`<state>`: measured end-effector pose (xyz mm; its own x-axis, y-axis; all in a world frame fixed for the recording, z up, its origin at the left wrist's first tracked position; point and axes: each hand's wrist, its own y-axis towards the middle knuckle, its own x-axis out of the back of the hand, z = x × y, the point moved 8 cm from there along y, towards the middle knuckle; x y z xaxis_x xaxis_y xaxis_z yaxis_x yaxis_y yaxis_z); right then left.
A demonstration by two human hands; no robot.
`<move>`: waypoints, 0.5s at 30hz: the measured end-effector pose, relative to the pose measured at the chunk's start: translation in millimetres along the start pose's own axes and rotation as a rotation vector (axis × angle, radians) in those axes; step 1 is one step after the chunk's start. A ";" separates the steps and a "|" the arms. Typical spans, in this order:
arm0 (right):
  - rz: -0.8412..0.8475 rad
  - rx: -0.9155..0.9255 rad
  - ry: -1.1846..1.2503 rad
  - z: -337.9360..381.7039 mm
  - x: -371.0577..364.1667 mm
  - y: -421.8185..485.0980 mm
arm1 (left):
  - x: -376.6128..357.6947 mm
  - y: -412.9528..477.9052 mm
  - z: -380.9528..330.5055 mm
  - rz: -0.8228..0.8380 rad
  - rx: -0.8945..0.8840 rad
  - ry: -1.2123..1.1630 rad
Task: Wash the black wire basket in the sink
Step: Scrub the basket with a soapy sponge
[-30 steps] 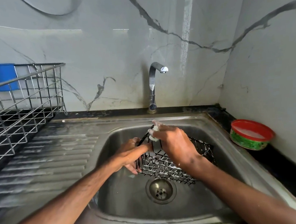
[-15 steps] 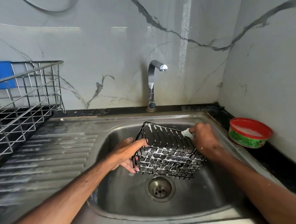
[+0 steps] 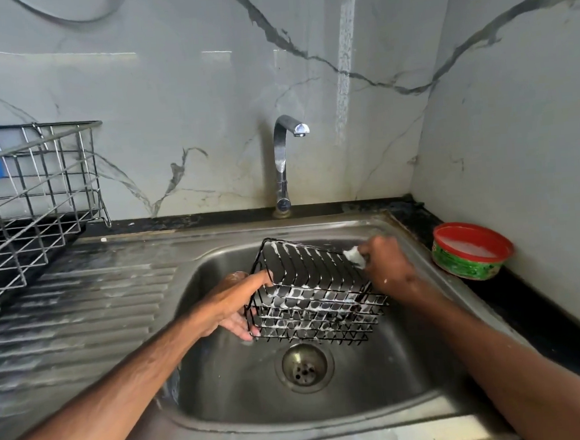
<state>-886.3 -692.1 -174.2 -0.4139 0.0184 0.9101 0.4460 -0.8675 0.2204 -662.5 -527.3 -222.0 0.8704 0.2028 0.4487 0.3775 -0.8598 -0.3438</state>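
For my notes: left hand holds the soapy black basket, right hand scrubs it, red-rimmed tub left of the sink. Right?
One slip: head view shows the red-rimmed tub right of the sink. The left hand holds the basket, right hand scrubs it with a pad.

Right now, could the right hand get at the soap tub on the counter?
Probably yes: the right hand, pinching a white scrub pad, is beside the soap tub, with only the sink rim between.

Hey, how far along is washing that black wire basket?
Soaping looks largely done: white suds coat most of the black wire basket. In hand: the left hand holds its end over the sink while the right hand rubs a sudsy scrubber on its far corner. Left: rinsing; no water runs from the tap.
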 end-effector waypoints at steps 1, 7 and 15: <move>0.002 -0.037 -0.017 -14.1 0.0 2.0 | 1.5 1.7 1.5 0.000 0.006 -0.009; 0.006 -0.039 -0.007 -15.4 -2.4 -0.3 | 7.4 4.4 3.1 -0.028 0.007 0.002; 0.005 0.232 0.162 76.7 -4.1 -24.8 | 9.8 3.8 3.6 -0.060 0.010 -0.002</move>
<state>-834.8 -632.5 -156.5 -0.5244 -0.0818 0.8475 0.6104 -0.7301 0.3072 -651.4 -526.9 -221.8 0.8467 0.2549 0.4671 0.4324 -0.8413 -0.3246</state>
